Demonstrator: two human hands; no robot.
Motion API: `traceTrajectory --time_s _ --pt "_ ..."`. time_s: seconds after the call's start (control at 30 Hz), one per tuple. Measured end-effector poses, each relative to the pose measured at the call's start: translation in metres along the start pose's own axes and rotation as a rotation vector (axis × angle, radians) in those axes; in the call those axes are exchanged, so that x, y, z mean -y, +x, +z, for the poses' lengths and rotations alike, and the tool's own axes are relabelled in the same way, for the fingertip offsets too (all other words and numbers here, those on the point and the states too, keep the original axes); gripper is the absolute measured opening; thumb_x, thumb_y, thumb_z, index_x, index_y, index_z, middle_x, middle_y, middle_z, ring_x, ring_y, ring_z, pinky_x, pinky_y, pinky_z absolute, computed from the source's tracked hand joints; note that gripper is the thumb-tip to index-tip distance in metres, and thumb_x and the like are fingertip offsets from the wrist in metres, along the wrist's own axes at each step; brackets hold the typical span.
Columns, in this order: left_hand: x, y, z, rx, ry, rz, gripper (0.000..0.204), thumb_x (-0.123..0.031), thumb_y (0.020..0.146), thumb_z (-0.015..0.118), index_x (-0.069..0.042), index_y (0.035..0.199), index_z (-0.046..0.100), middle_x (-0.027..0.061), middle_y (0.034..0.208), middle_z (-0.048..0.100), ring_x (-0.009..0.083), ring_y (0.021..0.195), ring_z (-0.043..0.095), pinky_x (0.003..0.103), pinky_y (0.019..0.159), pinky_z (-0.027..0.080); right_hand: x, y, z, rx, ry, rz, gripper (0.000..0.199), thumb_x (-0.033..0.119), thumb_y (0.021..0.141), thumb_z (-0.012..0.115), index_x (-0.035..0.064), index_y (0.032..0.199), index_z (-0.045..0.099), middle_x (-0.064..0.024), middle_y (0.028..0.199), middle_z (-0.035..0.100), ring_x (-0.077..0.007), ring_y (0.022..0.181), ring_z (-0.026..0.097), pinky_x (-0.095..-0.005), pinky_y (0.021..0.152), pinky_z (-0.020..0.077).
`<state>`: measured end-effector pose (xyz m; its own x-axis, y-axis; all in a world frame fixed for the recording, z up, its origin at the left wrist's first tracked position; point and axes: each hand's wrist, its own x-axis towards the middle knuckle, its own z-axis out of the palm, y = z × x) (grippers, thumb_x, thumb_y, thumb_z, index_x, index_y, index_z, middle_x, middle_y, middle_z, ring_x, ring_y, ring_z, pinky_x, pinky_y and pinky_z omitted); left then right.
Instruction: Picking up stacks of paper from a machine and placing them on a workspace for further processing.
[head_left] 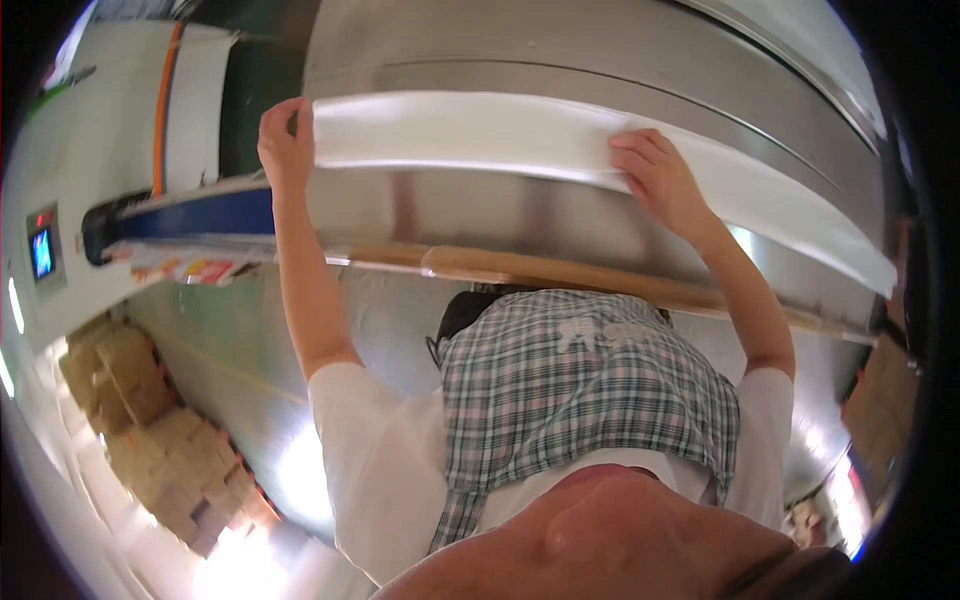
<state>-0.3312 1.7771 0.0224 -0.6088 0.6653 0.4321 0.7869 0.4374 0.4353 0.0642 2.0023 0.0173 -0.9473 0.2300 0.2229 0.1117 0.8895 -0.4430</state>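
Observation:
A long white strip of sheet material lies across a big shiny metal drum in front of me. My left hand pinches the strip's left end, fingers curled round its edge. My right hand rests on the strip further right, fingers laid over it and pressing it against the drum; its thumb is hidden. Beyond my right hand the strip runs on down to the right. Both my arms reach up from white short sleeves.
A brown tube-like bar runs below the drum. At the left are a blue bar, a white machine housing with an orange stripe and a small blue screen. Stacked cardboard boxes stand lower left. I wear a checked apron.

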Motion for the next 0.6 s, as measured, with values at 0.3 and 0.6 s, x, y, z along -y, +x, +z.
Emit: traceTrajectory --time_s 0.3,0.6 --pt "-0.074 -0.017 0.090 0.394 0.131 -0.083 0.027 -0.026 0.087 0.048 -0.003 0.076 0.057 0.0180 0.076 0.058 0.0337 0.069 0.056 0.043 0.062 0.043 -0.007 -0.018 -0.033 0.033 -0.196 0.111 0.025 0.008 0.066 0.060 0.0053 0.089 0.052 -0.0094 0.100 0.053 -0.0258 0.099 0.047 -0.0366 0.086 0.0386" --pt "0.097 -0.098 0.003 0.266 0.349 -0.058 0.022 -0.018 0.086 0.044 -0.001 0.077 0.056 0.0171 0.078 0.058 0.0360 0.074 0.055 0.046 0.064 0.042 -0.131 -0.153 -0.112 -0.081 -0.534 0.558 0.028 0.002 0.056 0.058 0.0041 0.084 0.054 -0.0113 0.093 0.053 -0.0298 0.092 0.050 -0.0369 0.079 0.0445"
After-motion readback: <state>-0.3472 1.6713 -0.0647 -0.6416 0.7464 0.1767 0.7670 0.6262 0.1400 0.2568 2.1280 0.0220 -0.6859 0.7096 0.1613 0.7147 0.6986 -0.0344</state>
